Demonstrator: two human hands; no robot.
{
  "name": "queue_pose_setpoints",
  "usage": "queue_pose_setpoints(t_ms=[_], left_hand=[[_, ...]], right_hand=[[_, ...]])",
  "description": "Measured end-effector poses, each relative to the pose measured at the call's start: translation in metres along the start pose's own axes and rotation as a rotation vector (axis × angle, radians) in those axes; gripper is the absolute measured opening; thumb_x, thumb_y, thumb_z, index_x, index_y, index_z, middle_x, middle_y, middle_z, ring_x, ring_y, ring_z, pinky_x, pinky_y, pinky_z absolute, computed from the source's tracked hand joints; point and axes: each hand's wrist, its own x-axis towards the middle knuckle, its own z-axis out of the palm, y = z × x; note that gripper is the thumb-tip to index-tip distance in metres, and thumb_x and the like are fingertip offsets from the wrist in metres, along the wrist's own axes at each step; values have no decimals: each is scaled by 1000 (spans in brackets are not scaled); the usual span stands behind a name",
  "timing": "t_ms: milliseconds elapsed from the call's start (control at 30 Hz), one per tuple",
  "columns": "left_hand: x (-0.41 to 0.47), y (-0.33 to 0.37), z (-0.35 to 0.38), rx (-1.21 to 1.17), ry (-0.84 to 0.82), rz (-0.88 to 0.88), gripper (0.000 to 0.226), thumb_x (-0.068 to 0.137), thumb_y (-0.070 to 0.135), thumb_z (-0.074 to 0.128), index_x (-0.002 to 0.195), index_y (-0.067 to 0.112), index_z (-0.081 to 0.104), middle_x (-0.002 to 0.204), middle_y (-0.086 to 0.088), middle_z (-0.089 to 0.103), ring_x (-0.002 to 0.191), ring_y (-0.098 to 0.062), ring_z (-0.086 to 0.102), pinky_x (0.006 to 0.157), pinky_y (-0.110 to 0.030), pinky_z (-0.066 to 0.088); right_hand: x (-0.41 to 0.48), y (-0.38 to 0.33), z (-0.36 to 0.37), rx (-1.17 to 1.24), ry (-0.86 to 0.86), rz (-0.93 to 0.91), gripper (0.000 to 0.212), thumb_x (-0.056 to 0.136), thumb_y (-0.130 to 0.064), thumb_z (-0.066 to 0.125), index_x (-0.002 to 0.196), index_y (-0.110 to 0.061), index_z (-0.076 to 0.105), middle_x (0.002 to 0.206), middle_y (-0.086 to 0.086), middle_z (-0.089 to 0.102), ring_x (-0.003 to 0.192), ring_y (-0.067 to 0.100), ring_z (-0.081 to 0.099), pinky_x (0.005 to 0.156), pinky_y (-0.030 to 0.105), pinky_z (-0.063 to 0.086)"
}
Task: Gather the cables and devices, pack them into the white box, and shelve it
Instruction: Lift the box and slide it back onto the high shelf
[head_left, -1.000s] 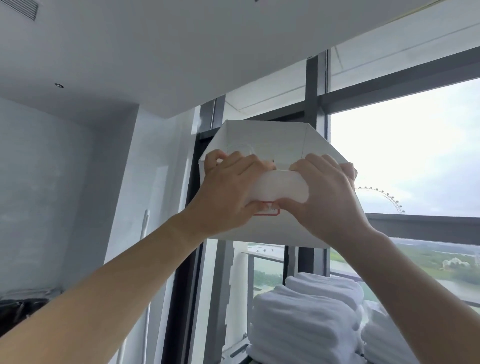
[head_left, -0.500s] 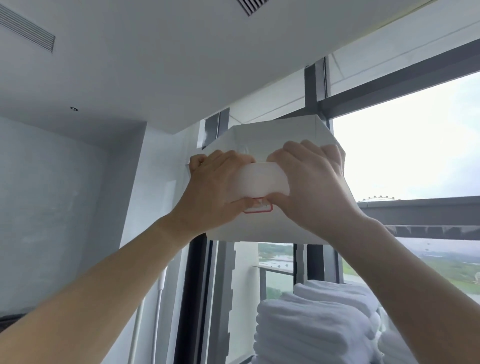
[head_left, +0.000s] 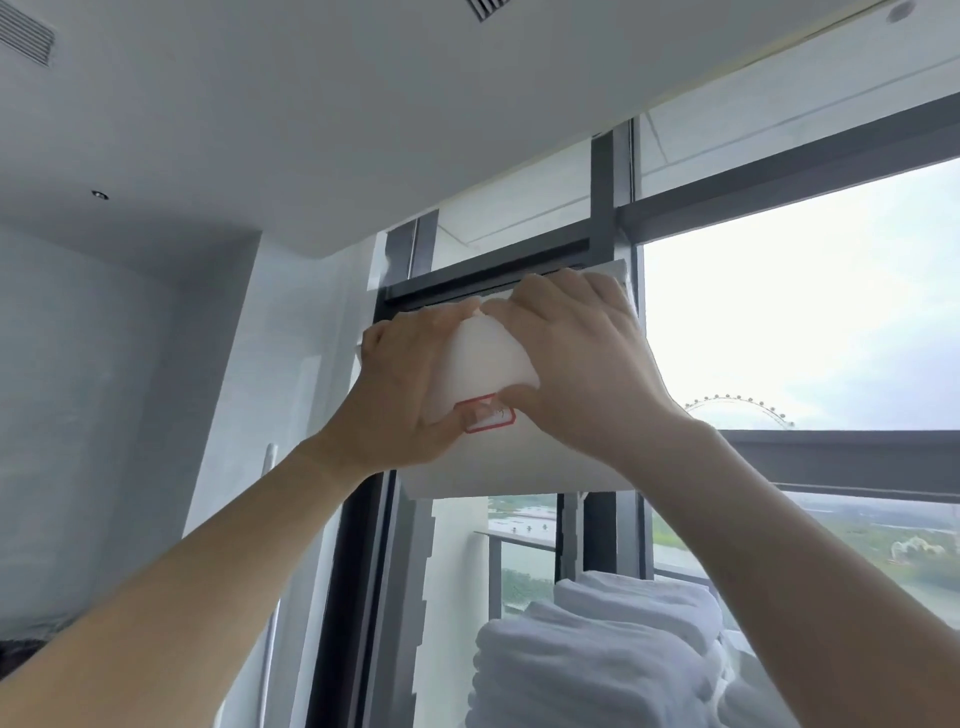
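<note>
The white box (head_left: 519, 467) is held high overhead against the dark window frame, its underside facing me. A red-outlined label (head_left: 488, 413) shows on its near face, under a white handle-like bulge (head_left: 483, 358). My left hand (head_left: 405, 384) grips the box's left side, thumb beside the label. My right hand (head_left: 582, 364) grips its right side, fingers over the top edge. What is inside the box is hidden, and no shelf surface shows under it.
A stack of folded white towels (head_left: 597, 654) sits below the box at the lower right. The dark window frame (head_left: 608, 208) and large panes run behind it. The ceiling (head_left: 363, 104) hangs close above. A grey wall (head_left: 104, 389) stands on the left.
Both hands have lifted the box higher and further forward toward the top of the window frame. The box has tipped so less of its top face shows.
</note>
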Motion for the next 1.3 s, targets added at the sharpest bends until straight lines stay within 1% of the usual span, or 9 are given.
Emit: queue_pose_setpoints(t_ms=[100,167,267,433,567,700,900,1100,1300], left_hand=[[6,-12,9,171,1,53,77,84,53,44,145,12,18,146,-4,33,131,-17,31,103,-34,20],[7,-15,17,282,-10,49,72,91,51,30,147,11,6,155,-7,13,142,-20,13,110,-37,9],[3,-15,34,307,-5,25,61,97,44,15,146,13,-1,154,-7,-3,143,-20,-2,115,-43,-2],[-1,-11,54,270,36,-64,54,99,35,18,146,18,-2,154,-1,-2,143,-18,-1,114,-44,3],[2,-14,59,240,24,-94,52,99,33,21,145,21,0,153,3,-2,143,-16,0,114,-42,7],[9,-13,69,162,7,-171,52,99,23,32,146,20,11,155,2,5,143,-17,4,116,-41,13],[2,-15,79,89,7,-165,51,98,35,20,146,19,14,154,4,5,142,-13,3,115,-35,7],[-6,-24,92,49,2,-165,53,98,38,19,146,23,4,154,9,-1,142,-7,-5,113,-29,-2],[-15,-34,109,4,-65,-170,53,97,42,11,146,25,2,156,10,-1,142,-6,-5,117,-33,4]], right_hand=[[-7,1,15,-60,24,-30,56,76,-35,64,124,-7,52,121,9,59,115,30,51,111,35,14],[-14,1,24,-141,-12,-18,56,86,-32,57,133,-5,43,142,11,43,133,30,35,113,41,9],[-20,1,36,-234,-43,22,58,88,-25,56,138,-6,34,151,10,26,139,28,22,111,44,11],[-28,1,48,-251,-111,72,63,87,-21,57,140,-5,28,152,11,21,140,27,18,112,44,11],[-34,-1,56,-210,-183,113,55,94,-28,39,142,-6,24,153,9,17,141,27,13,112,43,6],[-31,2,65,-189,-217,135,51,97,-28,33,141,-5,25,153,10,17,141,29,14,112,42,7],[-32,8,74,-176,-184,145,48,95,-24,41,137,-3,35,149,13,28,137,30,26,111,43,19],[-31,7,85,-132,-129,164,44,91,-23,50,130,-3,47,143,13,40,132,29,37,108,42,24],[-28,13,98,-31,-102,201,36,85,-17,63,118,-2,58,131,13,55,121,31,51,100,43,39]])
